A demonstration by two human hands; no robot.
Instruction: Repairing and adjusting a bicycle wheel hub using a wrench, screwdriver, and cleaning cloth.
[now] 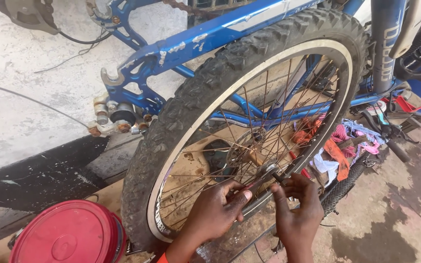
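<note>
Nearest the camera, the left hand [216, 210] reaches up from the bottom edge, its grip closed around a slim tool [255, 184] with a dark red handle, pinched between thumb and fingers. Just beside it, the right hand [297, 207] has its fingers curled tightly around the end of the axle [277, 176], which sticks out from the wheel's middle; what exactly lies under those fingertips cannot be told. Both hands meet at the hub [249, 157] of a bicycle wheel [230, 122], which stands upright with a knobbly black tyre, a pale rim and thin rusty spokes. To the lower left sits a red plastic lid [66, 234] on a round tub. Behind the wheel a blue bicycle frame [205, 39] lies upturned, its paint chipped, with a brake caliper [115, 119] at the empty dropout on the left. Farther right, coloured rags [339, 143] lie heaped on the stained concrete floor [395, 214].
</note>
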